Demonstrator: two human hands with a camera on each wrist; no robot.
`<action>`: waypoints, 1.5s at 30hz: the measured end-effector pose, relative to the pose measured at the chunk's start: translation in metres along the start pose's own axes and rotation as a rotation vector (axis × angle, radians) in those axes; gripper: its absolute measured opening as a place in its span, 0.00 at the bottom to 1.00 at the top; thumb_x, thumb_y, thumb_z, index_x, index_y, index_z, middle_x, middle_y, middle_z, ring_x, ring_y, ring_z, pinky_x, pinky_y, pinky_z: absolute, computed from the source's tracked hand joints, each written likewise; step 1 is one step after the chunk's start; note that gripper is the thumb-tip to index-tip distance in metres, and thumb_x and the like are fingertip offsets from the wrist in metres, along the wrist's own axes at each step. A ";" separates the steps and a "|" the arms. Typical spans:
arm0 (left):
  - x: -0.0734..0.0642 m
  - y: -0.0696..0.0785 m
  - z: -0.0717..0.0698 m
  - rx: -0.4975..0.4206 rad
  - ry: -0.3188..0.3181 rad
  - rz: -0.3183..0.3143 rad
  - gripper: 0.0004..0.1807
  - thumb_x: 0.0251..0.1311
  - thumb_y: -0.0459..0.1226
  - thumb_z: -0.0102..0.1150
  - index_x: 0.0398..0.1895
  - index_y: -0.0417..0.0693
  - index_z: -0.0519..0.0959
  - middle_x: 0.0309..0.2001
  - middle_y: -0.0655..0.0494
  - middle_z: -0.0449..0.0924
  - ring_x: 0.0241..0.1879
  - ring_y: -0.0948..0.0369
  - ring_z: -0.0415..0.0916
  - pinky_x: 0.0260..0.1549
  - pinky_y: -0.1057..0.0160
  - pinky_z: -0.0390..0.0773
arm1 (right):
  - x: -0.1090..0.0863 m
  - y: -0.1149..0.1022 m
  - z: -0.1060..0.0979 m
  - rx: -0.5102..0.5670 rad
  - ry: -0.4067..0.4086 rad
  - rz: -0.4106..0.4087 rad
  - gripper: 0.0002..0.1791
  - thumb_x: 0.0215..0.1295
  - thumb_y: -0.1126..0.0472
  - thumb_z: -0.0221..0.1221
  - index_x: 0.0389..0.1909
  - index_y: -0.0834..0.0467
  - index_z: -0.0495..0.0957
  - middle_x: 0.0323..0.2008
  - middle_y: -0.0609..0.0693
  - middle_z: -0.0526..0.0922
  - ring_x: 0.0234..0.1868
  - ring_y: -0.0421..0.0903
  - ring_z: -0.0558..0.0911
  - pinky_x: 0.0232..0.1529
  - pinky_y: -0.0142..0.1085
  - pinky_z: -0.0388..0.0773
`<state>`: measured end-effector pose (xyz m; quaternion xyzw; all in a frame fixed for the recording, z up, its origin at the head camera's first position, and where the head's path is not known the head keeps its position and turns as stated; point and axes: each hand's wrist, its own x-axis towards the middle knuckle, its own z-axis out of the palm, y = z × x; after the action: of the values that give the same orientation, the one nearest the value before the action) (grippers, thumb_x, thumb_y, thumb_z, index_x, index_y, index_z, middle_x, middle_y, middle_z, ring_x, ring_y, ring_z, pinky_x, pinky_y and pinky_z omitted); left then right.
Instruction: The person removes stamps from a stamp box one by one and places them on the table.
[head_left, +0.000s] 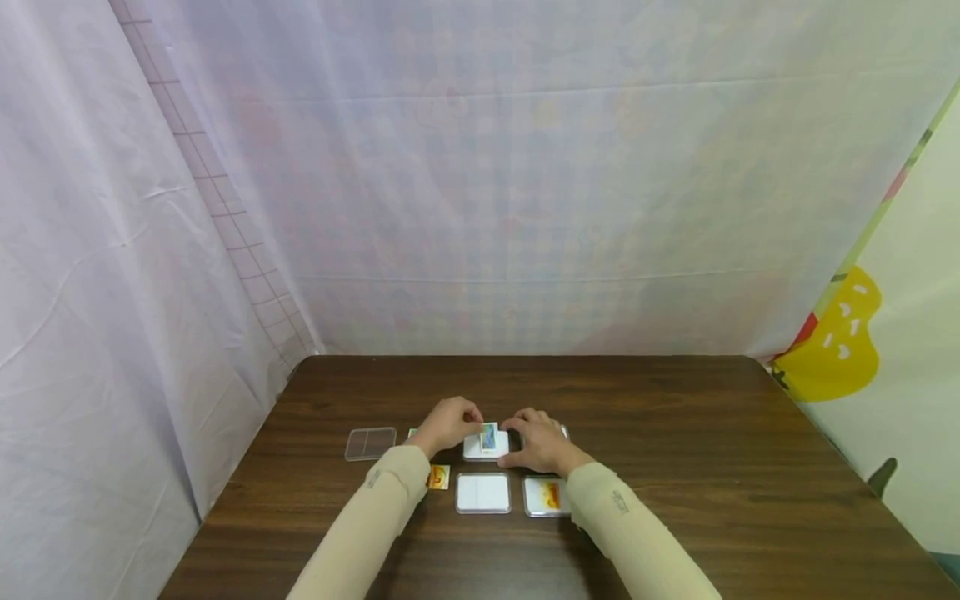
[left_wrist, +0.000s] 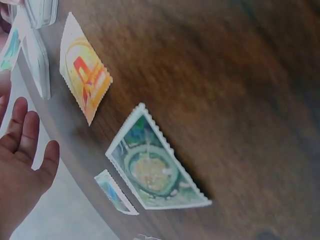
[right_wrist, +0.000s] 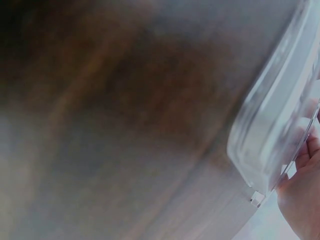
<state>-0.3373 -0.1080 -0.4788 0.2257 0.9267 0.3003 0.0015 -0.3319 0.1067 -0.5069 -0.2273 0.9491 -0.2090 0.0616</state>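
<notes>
Between thumb and forefinger, my left hand pinches a small blue-green postage stamp. The stamp overlaps a shallow plastic case with a white inside in the head view; in the left wrist view only part of this stamp shows at the edge. My right hand grips the same case at its right side, thumb on the near corner and forefinger on the far one. Under the left wrist lie an orange stamp, a larger green stamp and a small blue one.
Nearer my body are a case with a white inside and another case holding an orange stamp. A clear lid lies at the left. Another case is partly hidden behind my right hand. White curtains hang behind the brown table.
</notes>
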 end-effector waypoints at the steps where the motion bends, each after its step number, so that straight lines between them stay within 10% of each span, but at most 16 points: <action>1: -0.001 0.000 -0.001 -0.009 -0.001 -0.004 0.03 0.61 0.34 0.65 0.32 0.44 0.84 0.32 0.57 0.79 0.36 0.60 0.74 0.41 0.60 0.75 | 0.000 0.000 0.000 -0.002 0.001 -0.001 0.34 0.53 0.37 0.70 0.59 0.47 0.77 0.62 0.55 0.70 0.64 0.58 0.66 0.64 0.59 0.60; 45: -0.022 -0.033 -0.059 -0.158 -0.052 -0.150 0.04 0.62 0.34 0.63 0.33 0.41 0.84 0.31 0.57 0.81 0.31 0.62 0.72 0.33 0.62 0.74 | -0.003 -0.001 -0.002 -0.003 0.002 -0.021 0.35 0.54 0.39 0.70 0.60 0.50 0.76 0.63 0.58 0.69 0.65 0.59 0.66 0.64 0.59 0.60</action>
<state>-0.3394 -0.1737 -0.4515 0.1623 0.9142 0.3655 0.0656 -0.3291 0.1079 -0.5040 -0.2373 0.9471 -0.2082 0.0582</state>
